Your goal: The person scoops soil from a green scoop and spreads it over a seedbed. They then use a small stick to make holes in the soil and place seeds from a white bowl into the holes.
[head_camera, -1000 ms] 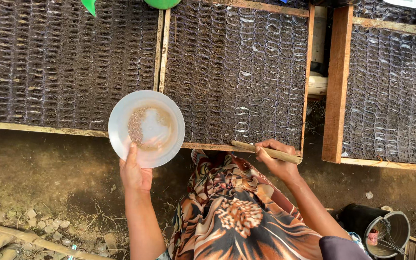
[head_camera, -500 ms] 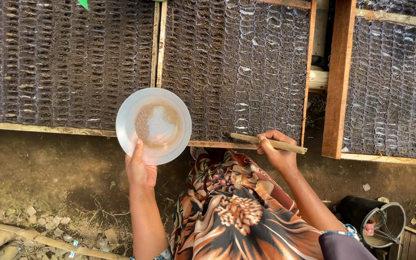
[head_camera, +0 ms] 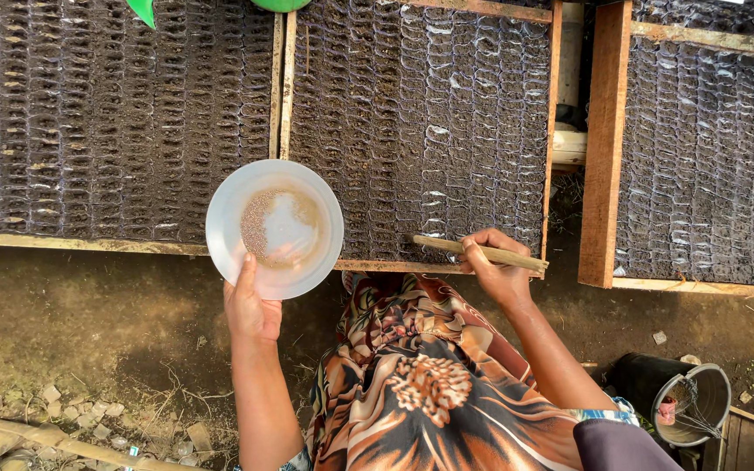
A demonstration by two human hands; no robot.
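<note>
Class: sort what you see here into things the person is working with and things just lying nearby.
In use:
left hand holding white plate of seeds
right hand holding stick
soil tray

Lying about:
small bucket
stones
green object

bare dirt ground [head_camera: 89, 349], wooden seedling trays [head_camera: 608, 174]

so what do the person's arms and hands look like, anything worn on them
Both forearms are bare. The left hand and right hand wear no gloves, and no rings or watch show on the fingers or wrists. A dark purple sleeve edge appears near the right elbow.
</note>
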